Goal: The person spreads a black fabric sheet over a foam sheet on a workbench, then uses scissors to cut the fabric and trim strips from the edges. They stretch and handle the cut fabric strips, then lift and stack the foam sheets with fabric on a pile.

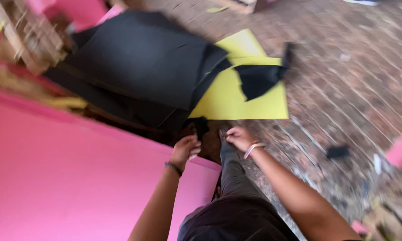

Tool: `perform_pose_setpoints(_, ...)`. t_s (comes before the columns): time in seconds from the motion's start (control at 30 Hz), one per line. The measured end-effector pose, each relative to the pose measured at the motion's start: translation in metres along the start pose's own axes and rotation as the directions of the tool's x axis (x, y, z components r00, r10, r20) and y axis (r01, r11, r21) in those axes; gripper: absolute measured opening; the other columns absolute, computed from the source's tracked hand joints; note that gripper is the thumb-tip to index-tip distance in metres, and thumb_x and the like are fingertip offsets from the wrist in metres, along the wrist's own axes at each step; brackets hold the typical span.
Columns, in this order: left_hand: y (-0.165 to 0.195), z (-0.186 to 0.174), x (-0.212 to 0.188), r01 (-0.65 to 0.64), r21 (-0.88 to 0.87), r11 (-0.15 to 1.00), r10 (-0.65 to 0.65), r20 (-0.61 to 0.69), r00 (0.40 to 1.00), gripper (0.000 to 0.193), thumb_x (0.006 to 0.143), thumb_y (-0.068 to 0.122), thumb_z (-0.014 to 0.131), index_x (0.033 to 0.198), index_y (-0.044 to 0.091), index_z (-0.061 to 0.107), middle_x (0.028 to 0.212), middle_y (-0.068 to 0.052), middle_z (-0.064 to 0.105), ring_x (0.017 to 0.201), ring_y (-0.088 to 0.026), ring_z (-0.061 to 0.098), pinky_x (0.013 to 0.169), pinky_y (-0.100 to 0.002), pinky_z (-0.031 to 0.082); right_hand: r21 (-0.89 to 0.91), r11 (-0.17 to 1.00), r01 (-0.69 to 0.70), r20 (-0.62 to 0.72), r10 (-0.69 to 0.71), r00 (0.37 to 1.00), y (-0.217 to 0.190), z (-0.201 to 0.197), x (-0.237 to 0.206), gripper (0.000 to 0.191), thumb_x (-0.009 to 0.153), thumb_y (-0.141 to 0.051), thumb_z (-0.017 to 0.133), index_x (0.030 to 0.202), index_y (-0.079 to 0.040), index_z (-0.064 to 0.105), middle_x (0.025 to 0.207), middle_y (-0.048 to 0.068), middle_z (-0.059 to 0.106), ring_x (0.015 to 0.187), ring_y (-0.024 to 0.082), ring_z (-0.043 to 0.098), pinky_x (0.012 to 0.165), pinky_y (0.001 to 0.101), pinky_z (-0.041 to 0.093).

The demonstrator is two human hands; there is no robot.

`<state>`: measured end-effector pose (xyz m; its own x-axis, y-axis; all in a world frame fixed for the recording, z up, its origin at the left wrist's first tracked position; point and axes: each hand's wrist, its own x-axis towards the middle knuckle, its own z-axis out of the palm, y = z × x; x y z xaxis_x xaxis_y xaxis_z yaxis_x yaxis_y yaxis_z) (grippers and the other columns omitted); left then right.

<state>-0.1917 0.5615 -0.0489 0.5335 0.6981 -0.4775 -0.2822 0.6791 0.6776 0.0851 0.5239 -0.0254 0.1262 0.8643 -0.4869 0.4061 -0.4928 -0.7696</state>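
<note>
Brick floor (352,76), worn and dusty, picture blurred. Large matte black sheets (138,62) overlie flat yellow sheets (236,100); a smooth pink sheet (53,178) fills the lower left. Left hand (185,149) fingers curl, pinching a small black scrap (201,126). Right hand (239,137) sits just beside it, fingers bent; grip unclear.

Both arms stretched forward and down, bare. Left hand (185,149) curled, fingers closed, dark band on wrist. Right hand (239,137) just beside, fingers bent down, light bands on wrist. Picture blurred, grip details unclear.
</note>
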Motion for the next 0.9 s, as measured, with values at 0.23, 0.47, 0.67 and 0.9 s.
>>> perform_pose_setpoints(0.23,0.125,-0.06,0.103,0.057,0.12,0.991,0.003,-0.452,0.892,0.034,0.091,0.017,0.068,0.124,0.011,0.066,0.097,-0.001,0.075,0.076,-0.01,0.071,0.065,-0.025,0.055,-0.012,1.0,0.028,0.05,-0.028,0.998,-0.063,-0.006,0.22,0.032,0.08,-0.019,0.079,0.108,-0.004,0.074,0.1,0.009,0.078,0.095,0.018,0.073,0.087,0.0316,0.057)
perform_pose_setpoints(0.47,0.19,-0.112,0.209,-0.002,0.119,0.993,0.069,-0.56,0.826,0.03,0.093,0.016,0.067,0.121,0.006,0.065,0.093,-0.002,0.073,0.076,-0.011,0.067,0.065,-0.026,0.05,-0.103,0.983,-0.151,0.039,0.156,0.987,-0.095,0.017,0.43,0.033,0.083,-0.026,0.081,0.107,-0.003,0.076,0.103,0.01,0.078,0.095,0.021,0.073,0.089,0.0338,0.057)
perform_pose_setpoints(0.67,0.144,-0.16,0.256,0.106,0.197,0.975,0.033,-0.596,0.802,0.029,0.092,0.011,0.069,0.12,0.001,0.067,0.087,0.0,0.069,0.076,-0.008,0.063,0.073,-0.024,0.055,-0.093,0.97,-0.223,0.124,0.234,0.964,-0.063,0.095,0.527,0.039,0.084,-0.025,0.077,0.118,-0.006,0.076,0.119,0.011,0.077,0.114,0.022,0.07,0.103,0.0322,0.049)
perform_pose_setpoints(0.9,0.066,-0.195,0.246,0.218,-0.023,0.976,-0.179,-0.661,0.728,0.033,0.091,0.013,0.071,0.122,0.001,0.066,0.09,-0.002,0.071,0.077,-0.01,0.063,0.073,-0.025,0.054,0.098,0.93,-0.353,0.109,0.342,0.933,-0.03,0.18,0.59,0.092,0.078,-0.026,0.085,0.15,0.003,0.037,0.146,0.025,0.052,0.135,0.032,0.053,0.111,0.037,0.041)
